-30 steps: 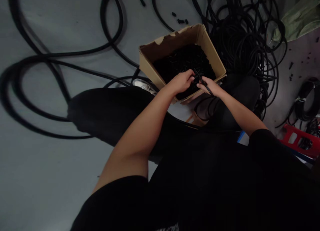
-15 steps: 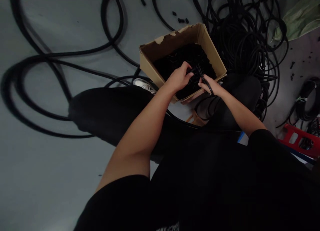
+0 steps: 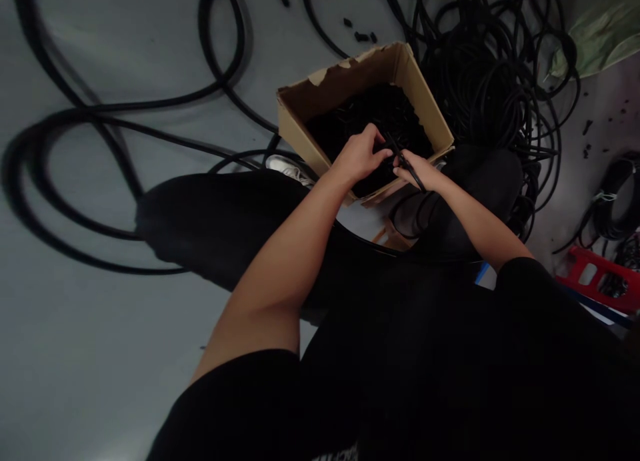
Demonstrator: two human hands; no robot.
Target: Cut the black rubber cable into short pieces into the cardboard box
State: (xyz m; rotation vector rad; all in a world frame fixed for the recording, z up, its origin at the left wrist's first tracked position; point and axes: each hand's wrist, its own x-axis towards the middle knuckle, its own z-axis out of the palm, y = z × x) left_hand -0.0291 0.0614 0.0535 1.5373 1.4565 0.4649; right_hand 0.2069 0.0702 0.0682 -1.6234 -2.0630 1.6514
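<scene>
Over the mouth of an open cardboard box (image 3: 299, 129), my two hands are close together. My left hand (image 3: 364, 153) has thumb and fingers curled in a pinch; whatever is in them is dark and blends into the box's contents. A slim black scissors-like tool (image 3: 413, 174) is gripped in my right hand (image 3: 420, 170), its narrow tips pointing toward my left fingers. Beneath my hands, many small black pieces (image 3: 370, 108) fill the box, too dark to make out singly.
Thick black cable (image 3: 150, 106) loops across the grey floor on the left. A big tangle of black cable (image 3: 480, 81) lies right of the box, near a pale green sack (image 3: 600, 41). Farther right are a tied coil (image 3: 607, 208) and a red plastic stool-like object (image 3: 583, 274).
My right hand and the tool have moved slightly left, closer to my left fingers. My left thumb reaches a little farther right. The box stays put.
</scene>
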